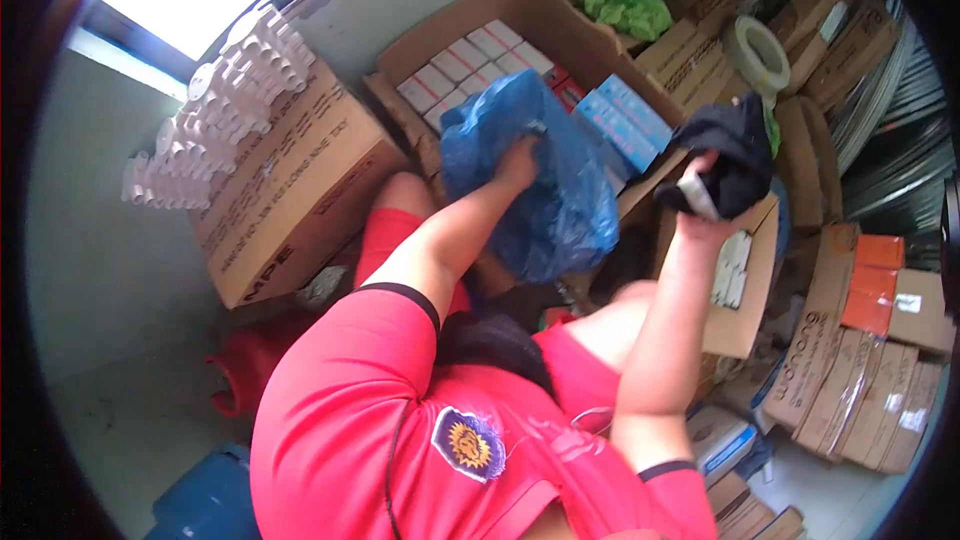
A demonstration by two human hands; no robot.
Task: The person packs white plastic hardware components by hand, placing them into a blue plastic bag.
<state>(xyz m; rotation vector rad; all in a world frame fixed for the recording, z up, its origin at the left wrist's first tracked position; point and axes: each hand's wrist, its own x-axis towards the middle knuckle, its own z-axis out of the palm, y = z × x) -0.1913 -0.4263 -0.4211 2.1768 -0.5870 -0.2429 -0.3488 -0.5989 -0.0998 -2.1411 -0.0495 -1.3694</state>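
My left hand (518, 162) is closed on a crumpled blue plastic bag (575, 215), which hangs in front of a large open carton (535, 0). Raised on the right, my right hand (702, 195) grips a bunched black cloth (735, 145); a small white patch shows near the fingers. The cloth hides part of those fingers. White boxes (455, 60) stand in rows inside the carton behind the bag. Beside them are light-blue boxes (625, 120), close to the black cloth.
At left, white pipe fittings (225, 105) sit on a closed carton (300, 185). A smaller open carton (755, 280) is below my right hand. Stacked cartons (850, 390) and coiled tubing (900, 110) fill the right. A green bag (625, 5) and tape roll (757, 55) lie behind.
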